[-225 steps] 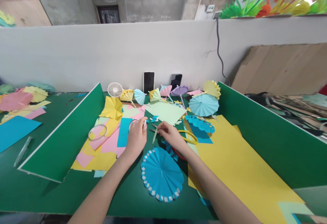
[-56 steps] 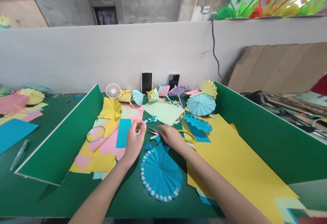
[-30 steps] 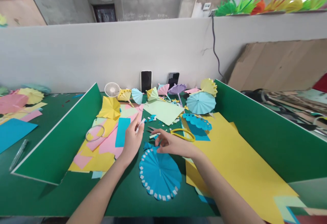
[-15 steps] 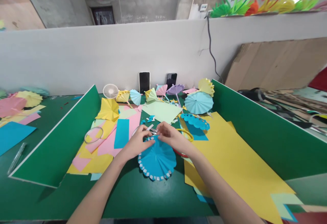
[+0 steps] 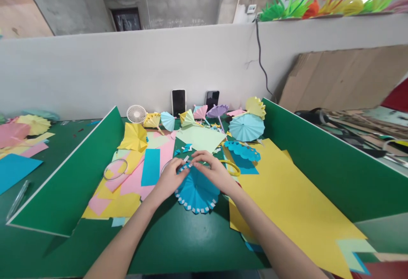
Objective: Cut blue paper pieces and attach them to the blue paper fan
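A round pleated blue paper disc (image 5: 197, 190) with a scalloped edge lies before me, small white squares lining much of its rim. My left hand (image 5: 172, 176) pinches the disc's upper left edge between thumb and fingers. At the top edge, my right hand (image 5: 210, 169) has its thumb and fingertips closed together over the rim, by a small white piece. Whether that piece is in the fingertips is too small to tell. A white strip (image 5: 186, 159) sticks up by the left fingertips.
Green dividers (image 5: 70, 177) flank the work area. Yellow sheets (image 5: 287, 202) lie on the right, coloured scraps and a tape ring (image 5: 115, 169) on the left. Small paper umbrellas (image 5: 247, 127), two phones (image 5: 179, 102) and a fan (image 5: 136, 114) stand behind; a yellow ring (image 5: 234, 168) lies right.
The blue disc has shifted up a little and turned between my hands. My right fingertips have moved left and down onto its rim, close to the left hand.
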Available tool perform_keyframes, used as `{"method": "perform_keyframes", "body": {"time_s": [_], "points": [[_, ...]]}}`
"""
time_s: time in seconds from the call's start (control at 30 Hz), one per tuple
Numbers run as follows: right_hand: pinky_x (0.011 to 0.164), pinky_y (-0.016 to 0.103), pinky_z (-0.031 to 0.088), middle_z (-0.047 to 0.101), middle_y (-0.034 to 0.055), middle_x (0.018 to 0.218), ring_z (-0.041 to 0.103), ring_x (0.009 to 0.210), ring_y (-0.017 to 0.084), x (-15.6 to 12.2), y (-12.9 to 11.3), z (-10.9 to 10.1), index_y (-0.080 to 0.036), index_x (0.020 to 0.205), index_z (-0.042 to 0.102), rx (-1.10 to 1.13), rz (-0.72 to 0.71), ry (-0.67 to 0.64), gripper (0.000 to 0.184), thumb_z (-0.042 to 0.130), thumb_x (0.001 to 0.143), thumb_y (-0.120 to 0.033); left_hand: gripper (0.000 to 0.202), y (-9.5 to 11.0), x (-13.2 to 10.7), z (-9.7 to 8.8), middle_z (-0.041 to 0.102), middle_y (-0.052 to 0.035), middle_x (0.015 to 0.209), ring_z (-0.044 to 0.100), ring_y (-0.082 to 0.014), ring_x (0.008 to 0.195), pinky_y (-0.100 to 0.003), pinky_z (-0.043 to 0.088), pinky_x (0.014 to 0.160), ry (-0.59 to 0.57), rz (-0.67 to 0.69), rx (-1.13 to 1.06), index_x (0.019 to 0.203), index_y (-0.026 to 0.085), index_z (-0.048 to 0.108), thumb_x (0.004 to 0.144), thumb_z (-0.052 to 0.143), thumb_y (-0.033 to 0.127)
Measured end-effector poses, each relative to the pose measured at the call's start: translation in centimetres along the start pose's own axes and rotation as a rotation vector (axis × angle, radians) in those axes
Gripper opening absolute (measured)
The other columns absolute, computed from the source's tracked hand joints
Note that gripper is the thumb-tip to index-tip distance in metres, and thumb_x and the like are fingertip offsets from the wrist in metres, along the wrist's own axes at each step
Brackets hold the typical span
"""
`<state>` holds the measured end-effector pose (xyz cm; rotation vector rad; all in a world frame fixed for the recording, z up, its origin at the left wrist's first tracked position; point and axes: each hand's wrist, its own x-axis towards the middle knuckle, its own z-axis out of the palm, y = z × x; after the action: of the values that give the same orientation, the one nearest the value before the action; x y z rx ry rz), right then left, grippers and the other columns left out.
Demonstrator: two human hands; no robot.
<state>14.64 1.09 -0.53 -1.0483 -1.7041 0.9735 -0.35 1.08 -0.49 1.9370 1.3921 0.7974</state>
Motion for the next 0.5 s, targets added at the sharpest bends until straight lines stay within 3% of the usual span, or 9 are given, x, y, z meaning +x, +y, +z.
{"method": "perform_keyframes", "body": {"time_s": [0.5], "points": [[0.086, 0.033, 0.036, 0.051, 0.0054, 0.092, 0.050, 0.091, 0.016, -0.19, -0.34, 0.09, -0.019, 0.072, 0.059, -0.052, -0.016, -0.015, 0.013, 0.046, 0.072, -0.016, 0.008, 0.29, -0.15, -0.15, 0.042, 0.0021, 0.066, 0.042, -0.0114, 0.065, -0.023, 0.033, 0.061, 0.003, 0.019, -0.094, 0.063, 0.016, 0.045, 0.070, 0.049, 0.020]]}}
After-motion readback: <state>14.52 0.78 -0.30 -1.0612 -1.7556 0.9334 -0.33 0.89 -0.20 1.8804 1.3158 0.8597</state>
